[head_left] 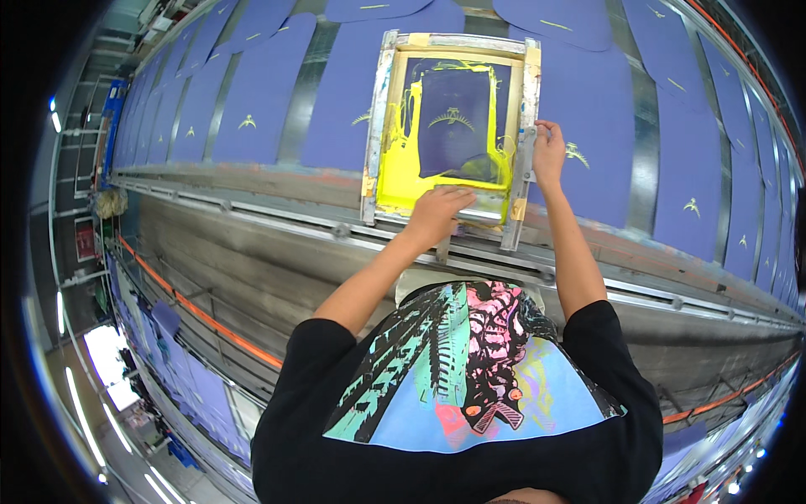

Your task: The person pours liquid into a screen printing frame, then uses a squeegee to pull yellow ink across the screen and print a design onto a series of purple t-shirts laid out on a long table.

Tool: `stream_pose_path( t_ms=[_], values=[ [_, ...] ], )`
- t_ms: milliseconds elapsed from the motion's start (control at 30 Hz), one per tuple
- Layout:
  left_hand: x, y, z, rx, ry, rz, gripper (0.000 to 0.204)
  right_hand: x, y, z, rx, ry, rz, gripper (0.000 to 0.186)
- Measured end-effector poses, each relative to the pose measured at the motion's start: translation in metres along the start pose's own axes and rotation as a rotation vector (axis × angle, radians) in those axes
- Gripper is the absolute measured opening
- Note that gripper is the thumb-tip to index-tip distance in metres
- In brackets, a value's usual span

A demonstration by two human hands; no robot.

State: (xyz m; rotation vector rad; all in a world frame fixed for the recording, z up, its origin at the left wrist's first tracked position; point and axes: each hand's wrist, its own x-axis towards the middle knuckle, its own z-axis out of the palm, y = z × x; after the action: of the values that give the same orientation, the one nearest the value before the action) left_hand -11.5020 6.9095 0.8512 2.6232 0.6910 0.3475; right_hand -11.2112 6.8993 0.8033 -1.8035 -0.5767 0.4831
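A screen-printing frame (380,126) lies on a blue-purple fabric piece on the long table in front of me. Bright yellow ink (403,186) coats the mesh around a darker rectangle, where a small curved plant-like motif (452,119) shows. My left hand (438,217) is closed around a squeegee (491,204) at the near end of the mesh, its palm side hidden. On the frame's right side rail, my right hand (549,155) has its fingers curled over the edge by a metal fitting.
More blue-purple fabric pieces (260,118) line the table on both sides, several with small yellow motifs. A metal rail (336,231) runs along the near edge. Behind me to the left is another table with an orange bar (201,307).
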Motion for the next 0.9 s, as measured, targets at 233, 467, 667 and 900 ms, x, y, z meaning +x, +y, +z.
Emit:
stream_pose_path(
  t_ms=[233,467,667,900],
  values=[
    [-0.073,-0.170,-0.134,-0.235,0.147,-0.492,0.036,-0.060,-0.043,0.138,0.002,0.023,-0.041,0.017],
    [-0.078,-0.232,-0.160,-0.265,-0.092,-0.757,0.036,-0.077,-0.063,0.175,-0.018,0.011,0.034,0.019],
    [0.002,-0.241,-0.129,-0.310,-0.628,-0.381,0.040,-0.069,-0.049,0.182,-0.155,0.065,0.018,0.018],
    [0.076,-0.268,-0.138,-0.360,-1.067,-0.351,0.040,-0.067,-0.048,0.184,-0.115,0.099,-0.027,0.018]
  ],
)
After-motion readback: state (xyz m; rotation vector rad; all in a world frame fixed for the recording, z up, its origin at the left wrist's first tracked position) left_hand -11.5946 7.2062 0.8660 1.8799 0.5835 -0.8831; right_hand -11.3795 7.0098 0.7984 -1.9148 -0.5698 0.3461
